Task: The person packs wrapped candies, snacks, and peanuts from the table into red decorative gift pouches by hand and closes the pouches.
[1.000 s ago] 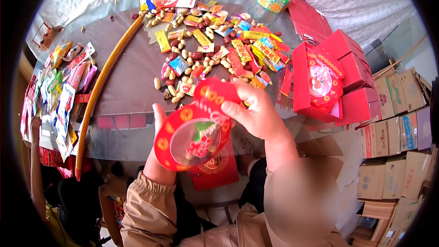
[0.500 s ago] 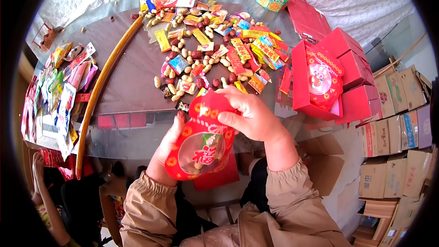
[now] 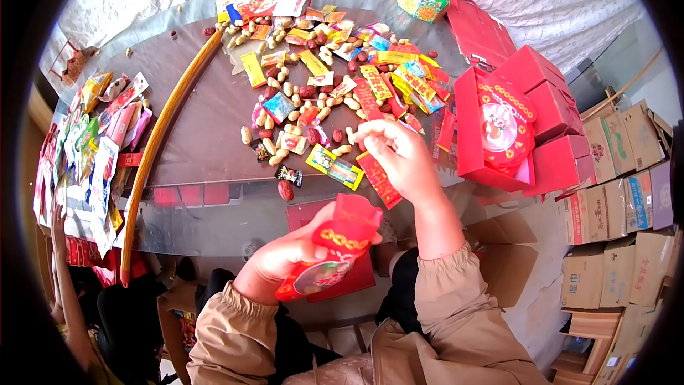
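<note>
At the near edge of the worktop (image 3: 203, 139), the left hand (image 3: 281, 259) has its grip closed on a red windowed pouch (image 3: 346, 225). The right hand (image 3: 403, 161), fingers curled, is beside a peanut (image 3: 350, 134), near wrapped sweets (image 3: 335, 167); whether it holds anything cannot be determined.

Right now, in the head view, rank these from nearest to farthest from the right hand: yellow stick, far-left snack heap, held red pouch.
1. Red pouch, in the left hand.
2. Yellow stick, further left.
3. Snack heap, beyond the stick.
</note>
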{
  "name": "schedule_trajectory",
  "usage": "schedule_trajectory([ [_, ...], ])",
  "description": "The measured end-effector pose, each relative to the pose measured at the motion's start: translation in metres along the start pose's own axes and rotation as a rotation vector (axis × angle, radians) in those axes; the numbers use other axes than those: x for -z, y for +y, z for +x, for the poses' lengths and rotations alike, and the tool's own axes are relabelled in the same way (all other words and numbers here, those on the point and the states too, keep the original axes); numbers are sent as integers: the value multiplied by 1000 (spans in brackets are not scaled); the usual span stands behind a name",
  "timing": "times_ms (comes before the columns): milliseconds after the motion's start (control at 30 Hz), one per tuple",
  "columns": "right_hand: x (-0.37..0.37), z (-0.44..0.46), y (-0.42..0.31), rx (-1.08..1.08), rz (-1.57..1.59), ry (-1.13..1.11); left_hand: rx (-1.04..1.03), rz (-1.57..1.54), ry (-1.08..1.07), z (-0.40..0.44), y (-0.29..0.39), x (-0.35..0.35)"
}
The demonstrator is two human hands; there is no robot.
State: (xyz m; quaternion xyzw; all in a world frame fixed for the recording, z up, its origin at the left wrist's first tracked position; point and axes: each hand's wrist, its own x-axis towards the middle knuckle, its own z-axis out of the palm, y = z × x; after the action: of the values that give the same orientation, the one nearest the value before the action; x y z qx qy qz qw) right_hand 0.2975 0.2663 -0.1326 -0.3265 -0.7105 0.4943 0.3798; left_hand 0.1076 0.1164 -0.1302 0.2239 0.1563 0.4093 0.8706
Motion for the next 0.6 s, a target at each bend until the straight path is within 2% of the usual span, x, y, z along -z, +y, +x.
schedule_trajectory([
  [67, -6, 1, 5, -13, -163, 70, 46, 12, -78, 2, -1, 4],
  [167, -13, 5, 18, 130, -539, 59, 39, -2, -39, -1, -1, 0],
  [300, -26, 13, 28, 414, -906, 38, -80, -80, 129, -2, -2, -9],
  [433, -30, 13, 35, 376, -973, 3, -72, -147, 127, -7, -2, 1],
  [600, -25, 18, 38, 258, -802, 49, -85, -214, 109, -9, 2, 7],
])
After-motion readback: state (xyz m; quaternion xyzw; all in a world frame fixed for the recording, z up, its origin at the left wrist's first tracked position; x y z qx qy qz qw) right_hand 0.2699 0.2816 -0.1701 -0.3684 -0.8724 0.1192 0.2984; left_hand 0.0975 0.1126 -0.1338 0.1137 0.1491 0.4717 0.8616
